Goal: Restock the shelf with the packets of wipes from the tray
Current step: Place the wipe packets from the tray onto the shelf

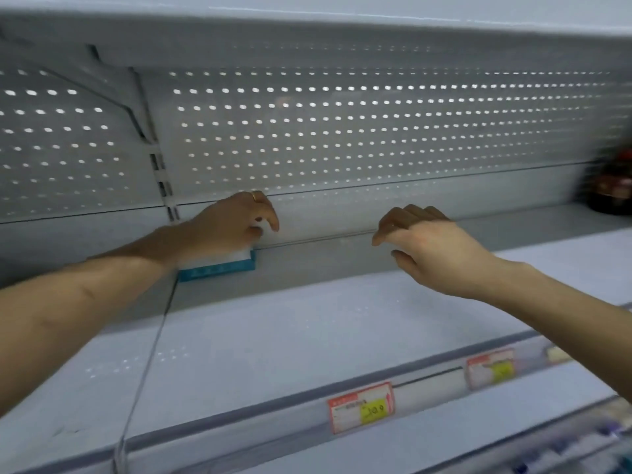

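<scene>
Grips a packet of wipes (219,266) from above with the left hand (236,220), centre left of the frame: palm on top, fingers bent down over the packet's right end, a ring (256,196) on one finger. Holds the right hand (420,241) in the air just right of centre, palm down, fingers loosely curled, nothing in them, well apart from the left hand.

Lies flat, that packet, at the very back of the white shelf (273,336), against the foot of the back wall; white on top, teal along the edge facing the camera. Carries print on the teal edge, too blurred to read.

Bears three tags on the shelf's front rail, lower right: a red-bordered price tag (360,407) with a yellow patch, digits smeared, the last one like a 9; further right a second price tag (490,369) of the same kind, unreadable; beyond it a pale third tag (557,354), also unreadable.

Rises behind both hands as a perforated back panel (342,131), light coming through the holes. Stands left of the left hand: a slotted upright (164,179), with a bracket (113,94) under the upper shelf (307,29) at upper left.

Sits at the right edge, on the same shelf: a dark object (612,186), too blurred to name. Shows blurred goods (581,449) on a lower level, bottom right corner.
</scene>
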